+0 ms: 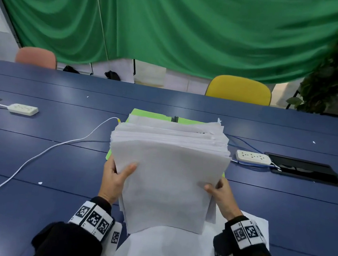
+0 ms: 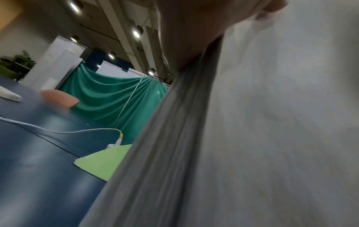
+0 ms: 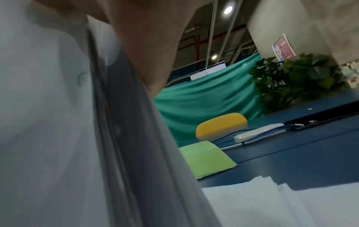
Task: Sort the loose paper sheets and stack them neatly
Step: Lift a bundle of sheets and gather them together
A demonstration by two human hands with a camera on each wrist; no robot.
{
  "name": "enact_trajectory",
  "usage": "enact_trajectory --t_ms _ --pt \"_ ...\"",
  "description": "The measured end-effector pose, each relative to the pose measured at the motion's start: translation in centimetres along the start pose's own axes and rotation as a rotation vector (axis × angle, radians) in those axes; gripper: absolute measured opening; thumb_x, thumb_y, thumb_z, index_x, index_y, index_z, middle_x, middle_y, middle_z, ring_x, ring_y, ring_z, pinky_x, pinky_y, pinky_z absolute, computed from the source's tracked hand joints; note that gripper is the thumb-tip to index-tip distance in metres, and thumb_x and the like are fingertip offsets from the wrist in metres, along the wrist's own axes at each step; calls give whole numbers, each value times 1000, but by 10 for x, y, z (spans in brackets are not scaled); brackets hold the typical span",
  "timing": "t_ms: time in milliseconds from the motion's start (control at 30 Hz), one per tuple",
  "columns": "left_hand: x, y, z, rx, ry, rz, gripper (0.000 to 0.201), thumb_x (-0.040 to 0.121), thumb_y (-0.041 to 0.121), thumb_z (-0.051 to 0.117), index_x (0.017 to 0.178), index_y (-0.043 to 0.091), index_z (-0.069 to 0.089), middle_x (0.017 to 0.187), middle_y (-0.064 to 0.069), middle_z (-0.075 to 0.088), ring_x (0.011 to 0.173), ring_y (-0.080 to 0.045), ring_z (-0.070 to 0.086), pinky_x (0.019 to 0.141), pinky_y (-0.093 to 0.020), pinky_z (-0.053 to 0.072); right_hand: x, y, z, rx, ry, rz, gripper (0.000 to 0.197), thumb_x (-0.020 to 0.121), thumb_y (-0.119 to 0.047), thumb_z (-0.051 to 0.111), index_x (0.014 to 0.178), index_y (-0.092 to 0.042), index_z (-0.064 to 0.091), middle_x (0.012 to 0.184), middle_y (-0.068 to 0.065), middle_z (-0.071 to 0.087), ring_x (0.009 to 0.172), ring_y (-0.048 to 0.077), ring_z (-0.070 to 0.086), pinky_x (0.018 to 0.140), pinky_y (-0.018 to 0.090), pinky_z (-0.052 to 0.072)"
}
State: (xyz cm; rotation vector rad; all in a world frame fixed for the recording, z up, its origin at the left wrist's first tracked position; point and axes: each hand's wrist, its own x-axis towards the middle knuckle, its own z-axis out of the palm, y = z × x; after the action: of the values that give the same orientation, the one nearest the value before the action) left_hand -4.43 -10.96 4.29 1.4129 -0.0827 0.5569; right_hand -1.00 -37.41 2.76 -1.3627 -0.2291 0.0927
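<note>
paper stack (image 1: 167, 169) before folder (image 1: 150, 114), on table (image 1: 55, 157)

Both my forearms reach forward, wrists raised. My left hand (image 1: 114, 177) has its grip on the left edge of the paper stack (image 1: 169, 170), thumb on the near face, fingers behind. My right hand (image 1: 222, 194) mirrors that on the right edge, thumb in front. Marker bands on both wrists; dark sleeve on the left arm, the right forearm bare.

Thick white paper stack (image 1: 167, 169) upright, above loose sheets (image 1: 170, 254)
</note>
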Motion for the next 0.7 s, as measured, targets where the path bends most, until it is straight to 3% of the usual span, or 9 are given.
enact_trajectory --t_ms 133,233,333,433,500,533,600,633,700 --pt "4 10 -3 -14 -25 72 72 53 61 75 98 8 55 84 16 71 77 3 64 68 -16 52 -1 6 7 225 94 -48 48 44 -61 74 77 -27 76 72 -12 72 66 0 65 63 21 52" --pt "5 20 -2 -61 -23 100 89 51 74 71 102 2 57 83 16 71 76 4 63 68 -15 52 -7 12 25 438 120 55 73 22 -86 67 70 -32 77 71 -9 73 64 5 68 55 17 53" --pt "3 19 -1 -90 -22 134 65 58 74 66 111 36 61 101 21 66 91 5 59 77 -14 49 -10 2 35 415 100 93 74 17 -90 58 65 -37 76 70 -11 73 64 2 69 53 15 52" --pt "0 16 -2 -107 8 105 55 61 73 64 110 46 59 104 21 63 94 2 57 80 -17 47 -7 -5 35 397 152 48 77 15 -92 58 65 -36 76 66 -12 72 61 0 67 54 14 52" --pt "-4 9 -3 -95 30 70 45 66 58 61 107 41 63 99 16 65 90 1 59 78 -16 48 -7 -3 36 358 177 -20 74 27 -91 59 71 -33 74 66 -18 70 62 -4 64 58 14 51" --pt "-7 3 -3 -90 39 52 51 65 56 62 110 33 63 101 10 64 90 -1 59 78 -16 49 -8 0 36 267 211 -62 63 45 -86 60 74 -31 71 66 -22 68 62 -6 61 59 14 50" --pt "-13 -7 -2 -44 57 3 74 59 55 72 117 13 52 102 3 63 90 -2 62 79 -16 50 -15 7 37 148 221 -109 19 78 -48 56 76 -32 67 65 -24 63 60 -10 53 60 17 46" --pt "-16 -12 -2 -18 51 -17 73 58 46 74 115 8 50 97 5 67 87 0 64 78 -15 51 -17 17 35 113 213 -118 13 74 -37 55 79 -32 65 66 -23 63 61 -10 52 60 18 44" --pt "-22 -22 -1 50 57 -61 53 62 28 73 108 8 55 88 11 71 81 5 65 74 -11 51 -26 25 34 40 218 -140 37 60 -43 62 92 -24 63 72 -18 65 66 -9 56 62 19 45"
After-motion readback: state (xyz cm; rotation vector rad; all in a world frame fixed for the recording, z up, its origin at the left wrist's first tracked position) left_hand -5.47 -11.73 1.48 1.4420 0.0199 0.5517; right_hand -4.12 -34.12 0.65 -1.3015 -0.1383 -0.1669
